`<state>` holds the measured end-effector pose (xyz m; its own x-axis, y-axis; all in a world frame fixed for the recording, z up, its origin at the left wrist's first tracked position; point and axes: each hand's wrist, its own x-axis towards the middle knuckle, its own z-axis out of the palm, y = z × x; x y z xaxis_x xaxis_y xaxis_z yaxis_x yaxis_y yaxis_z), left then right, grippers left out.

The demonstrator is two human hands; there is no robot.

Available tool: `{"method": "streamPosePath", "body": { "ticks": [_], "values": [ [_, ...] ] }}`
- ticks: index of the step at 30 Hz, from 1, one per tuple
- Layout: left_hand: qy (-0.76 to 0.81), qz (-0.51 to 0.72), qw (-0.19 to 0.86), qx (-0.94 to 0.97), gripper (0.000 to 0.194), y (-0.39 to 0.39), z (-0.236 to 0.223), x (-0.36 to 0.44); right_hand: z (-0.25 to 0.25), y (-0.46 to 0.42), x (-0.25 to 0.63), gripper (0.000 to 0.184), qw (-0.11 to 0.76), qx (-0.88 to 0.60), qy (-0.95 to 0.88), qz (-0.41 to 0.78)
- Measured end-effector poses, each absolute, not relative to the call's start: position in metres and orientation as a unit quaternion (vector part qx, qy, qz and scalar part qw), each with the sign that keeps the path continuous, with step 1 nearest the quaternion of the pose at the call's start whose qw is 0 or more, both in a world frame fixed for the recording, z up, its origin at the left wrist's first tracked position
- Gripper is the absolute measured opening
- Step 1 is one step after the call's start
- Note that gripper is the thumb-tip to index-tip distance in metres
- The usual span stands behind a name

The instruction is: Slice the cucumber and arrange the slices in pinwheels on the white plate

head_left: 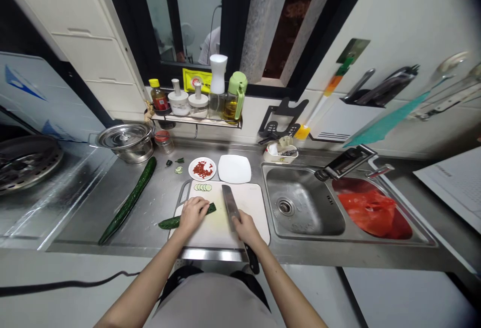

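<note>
On the white cutting board (250,203), my left hand (193,214) grips a cut cucumber (170,223), whose cut end points right toward the knife. My right hand (246,229) is closed round a kitchen knife (230,202); its blade points away from me, apart from the cucumber. A short row of cucumber slices (203,187) lies near the board's far left corner. Beyond the board stand a plate of chopped red pieces (203,169) and a square white plate (235,168). A long whole cucumber (130,200) rests on the steel counter to the left.
Right of the board is a steel sink (306,230), with a red plastic bag (370,213) in its second basin. A lidded pot (126,140) stands back left. Bottles and jars fill a wall shelf (197,119). Cucumber scraps (178,170) lie by the plates.
</note>
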<state>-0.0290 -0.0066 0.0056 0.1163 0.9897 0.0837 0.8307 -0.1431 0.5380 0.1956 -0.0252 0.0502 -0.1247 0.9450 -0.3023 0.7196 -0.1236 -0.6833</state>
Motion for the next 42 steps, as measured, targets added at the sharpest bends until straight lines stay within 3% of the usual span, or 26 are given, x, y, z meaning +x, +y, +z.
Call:
{"method": "streamPosePath", "body": {
  "ticks": [14,42],
  "values": [
    [0.588,0.220,0.212,0.749,0.026,-0.007,-0.020,-0.027,0.057,-0.030,0.159,0.024,-0.028,-0.635,-0.720,0.280],
    [0.575,0.221,0.168,0.769,0.029,-0.009,-0.021,-0.024,0.061,-0.032,0.148,0.030,-0.087,-0.625,-0.724,0.280]
  ]
}}
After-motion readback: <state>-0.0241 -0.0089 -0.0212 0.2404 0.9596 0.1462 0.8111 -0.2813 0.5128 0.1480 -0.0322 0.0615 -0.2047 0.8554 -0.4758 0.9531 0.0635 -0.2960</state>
